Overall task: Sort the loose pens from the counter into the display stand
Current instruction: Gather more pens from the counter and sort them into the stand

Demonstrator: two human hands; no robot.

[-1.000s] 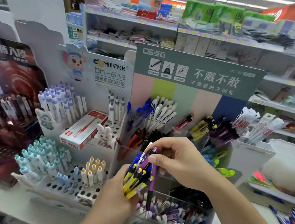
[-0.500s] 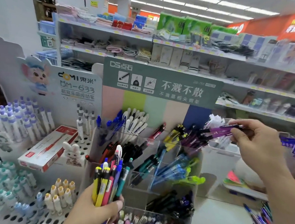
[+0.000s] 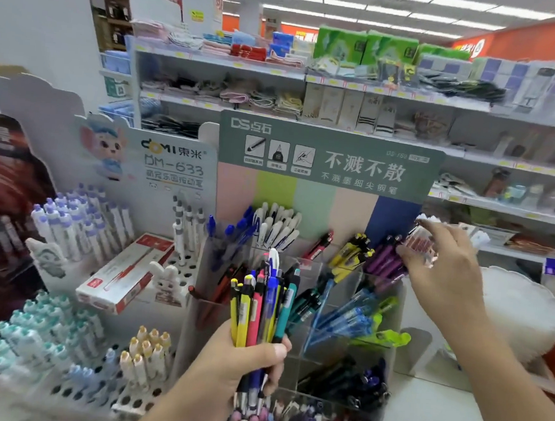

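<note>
My left hand (image 3: 240, 367) sits low at about six o'clock in the head view, its fingers and thumb wrapped round a mixed bundle of plastic click pens (image 3: 261, 308) in yellow, pink, blue, teal and white, the pens standing upright with their clips fanning towards twelve o'clock. My right hand (image 3: 443, 276) is out at three o'clock, well apart from the bundle, fingers loosely spread and holding nothing that I can make out; its fingertips (image 3: 402, 253) touch the tops of the purple pens (image 3: 383, 258) leaning in the upper right compartment of the clear acrylic tiered display stand (image 3: 393, 319). Just at nine o'clock from those purple pens stand the yellow-and-black pens (image 3: 349, 252), and lower down a compartment of blue and lime-green pens (image 3: 354, 319). The stand rises directly behind the bundle, under a green header card with white Chinese lettering (image 3: 330, 154). Towards nine o'clock a white perforated rack (image 3: 96, 392) holds teal-capped and lilac-capped pens, with a red-and-white cardboard pen box (image 3: 125, 271) lying on it.
</note>
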